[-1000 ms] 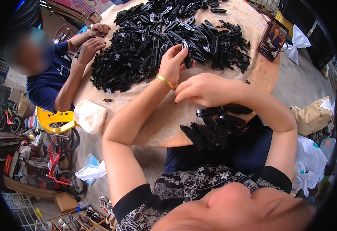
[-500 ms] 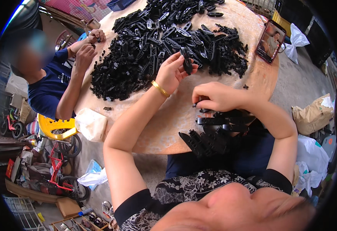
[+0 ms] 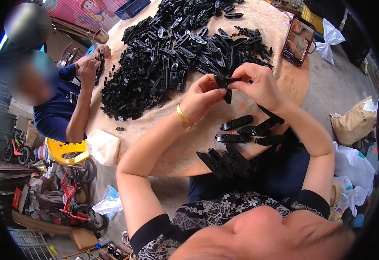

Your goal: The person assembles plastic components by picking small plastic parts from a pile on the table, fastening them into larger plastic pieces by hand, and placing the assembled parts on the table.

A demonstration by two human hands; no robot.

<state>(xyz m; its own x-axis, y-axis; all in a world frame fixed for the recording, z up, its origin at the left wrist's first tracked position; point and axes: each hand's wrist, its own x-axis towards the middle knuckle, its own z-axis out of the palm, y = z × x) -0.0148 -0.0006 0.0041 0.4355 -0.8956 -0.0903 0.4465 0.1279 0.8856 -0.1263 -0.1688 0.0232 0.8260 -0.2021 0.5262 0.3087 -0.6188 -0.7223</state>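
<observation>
A long black plastic part point(image 3: 221, 79) is held upright over the table in my left hand point(image 3: 198, 99), its thumb and fingers closed round it. My right hand point(image 3: 261, 86) meets it from the right, thumb and forefinger pinching a small black plastic piece point(image 3: 232, 80) against the part. The fingers hide most of where the two touch. Below my hands, several similar long black parts point(image 3: 237, 122) lie on the table. Another row of such parts point(image 3: 224, 162) sits side by side at the near edge.
A big heap of black parts point(image 3: 172, 52) covers the far table, with smaller pieces point(image 3: 122, 93) at its left. A phone point(image 3: 298, 41) stands at the right. Across to the left, a co-worker's hands point(image 3: 95, 63) hold a black part. A yellow stool point(image 3: 66, 151) stands below.
My right hand has risen from the near parts to meet my left hand. The left hand has shifted slightly right and nearer, still holding the part. The co-worker now holds a long black part.
</observation>
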